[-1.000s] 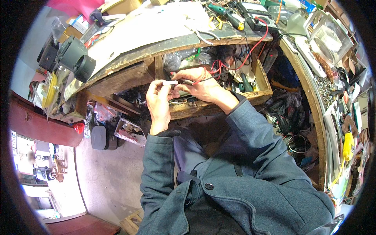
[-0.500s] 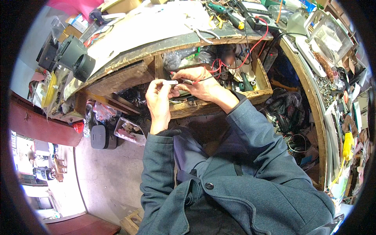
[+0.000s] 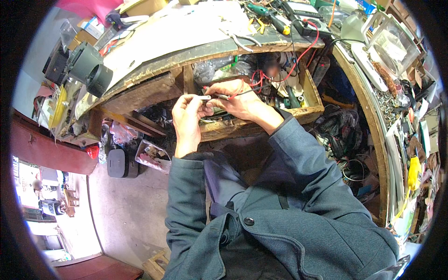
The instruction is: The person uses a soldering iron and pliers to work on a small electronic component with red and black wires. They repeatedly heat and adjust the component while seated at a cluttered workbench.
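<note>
My left hand point(image 3: 186, 122) pinches a small white piece point(image 3: 204, 98) between thumb and fingers; its exact kind is too small to tell. Close against it, my right hand point(image 3: 243, 103) is closed around test probes point(image 3: 225, 96), whose tips are partly hidden by my fingers. A red test lead point(image 3: 319, 39) and a black lead run from that hand up over the bench edge to a dark multimeter point(image 3: 309, 27). Both hands are above an open wooden drawer point(image 3: 261, 122) holding tools and loose parts.
White sheets point(image 3: 177, 32) cover much of the bench, with white-handled pliers point(image 3: 240, 41) near its edge. A green screwdriver point(image 3: 257, 8) lies farther back. Black cylindrical parts point(image 3: 93, 72) stand at the left. A black bin point(image 3: 119, 163) and an open box point(image 3: 154, 156) sit on the floor.
My left hand has shifted slightly left, and the white piece in it now shows shorter. My right hand keeps nearly the same place and grip.
</note>
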`<state>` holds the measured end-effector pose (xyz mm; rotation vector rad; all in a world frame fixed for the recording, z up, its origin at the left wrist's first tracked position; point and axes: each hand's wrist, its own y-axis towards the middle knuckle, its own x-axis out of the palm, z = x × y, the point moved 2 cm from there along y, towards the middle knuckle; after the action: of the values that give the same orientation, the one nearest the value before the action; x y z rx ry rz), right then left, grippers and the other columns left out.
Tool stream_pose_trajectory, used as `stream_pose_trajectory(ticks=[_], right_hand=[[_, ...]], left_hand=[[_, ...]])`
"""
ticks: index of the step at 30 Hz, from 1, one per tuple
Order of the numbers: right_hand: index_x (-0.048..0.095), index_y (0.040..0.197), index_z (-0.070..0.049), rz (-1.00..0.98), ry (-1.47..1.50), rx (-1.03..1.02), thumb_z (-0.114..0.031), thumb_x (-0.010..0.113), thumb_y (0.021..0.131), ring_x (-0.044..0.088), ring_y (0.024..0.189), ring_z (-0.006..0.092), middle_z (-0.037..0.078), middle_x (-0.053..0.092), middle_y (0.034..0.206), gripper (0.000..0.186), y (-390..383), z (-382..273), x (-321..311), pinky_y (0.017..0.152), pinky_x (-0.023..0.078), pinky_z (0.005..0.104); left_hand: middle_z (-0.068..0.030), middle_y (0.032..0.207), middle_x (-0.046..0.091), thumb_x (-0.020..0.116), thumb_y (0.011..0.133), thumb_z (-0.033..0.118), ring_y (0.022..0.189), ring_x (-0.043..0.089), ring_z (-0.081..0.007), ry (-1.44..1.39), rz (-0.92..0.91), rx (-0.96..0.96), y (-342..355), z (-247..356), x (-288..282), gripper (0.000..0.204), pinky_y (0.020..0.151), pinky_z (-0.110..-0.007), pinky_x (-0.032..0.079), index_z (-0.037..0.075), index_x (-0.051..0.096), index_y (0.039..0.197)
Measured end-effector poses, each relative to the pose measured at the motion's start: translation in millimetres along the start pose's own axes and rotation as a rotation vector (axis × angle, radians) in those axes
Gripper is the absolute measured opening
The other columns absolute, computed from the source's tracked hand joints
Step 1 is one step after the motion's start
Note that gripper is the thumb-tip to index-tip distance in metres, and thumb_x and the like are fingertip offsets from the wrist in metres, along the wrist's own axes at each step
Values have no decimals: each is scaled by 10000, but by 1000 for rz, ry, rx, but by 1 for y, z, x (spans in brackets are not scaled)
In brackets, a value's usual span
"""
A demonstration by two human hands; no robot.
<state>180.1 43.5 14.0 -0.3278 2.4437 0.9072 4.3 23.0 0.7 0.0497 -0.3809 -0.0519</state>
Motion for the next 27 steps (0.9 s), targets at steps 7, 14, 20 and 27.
stream_pose_trajectory(ticks=[7,14,20,27], right_hand=[[725,986,-93,12,-89,43,-305,739,871,697,728,253,113,709,799,242,1,-2,0,647,531,369],[727,963,-68,4,33,74,-282,749,866,698,735,231,115,720,809,236,1,3,2,661,533,353],[732,958,-42,2,223,135,-222,775,841,691,773,215,116,727,837,219,0,5,3,703,530,338],[735,962,-44,4,136,124,-224,789,823,685,774,220,116,720,832,234,0,4,2,706,527,334]], left_hand=[[-100,838,681,543,944,146,693,649,-203,-53,-46,-160,11,-1,-11,154,650,-362,577,23,606,876],[-99,816,670,554,933,175,678,635,-196,-68,-28,-207,14,-4,-13,172,641,-359,557,41,609,840],[-100,801,660,575,940,197,665,644,-195,-101,-27,-204,15,-4,-14,185,628,-360,569,34,606,858],[-92,765,648,573,949,206,644,646,-187,-118,-24,-204,13,-3,-12,198,614,-354,573,34,604,856]])
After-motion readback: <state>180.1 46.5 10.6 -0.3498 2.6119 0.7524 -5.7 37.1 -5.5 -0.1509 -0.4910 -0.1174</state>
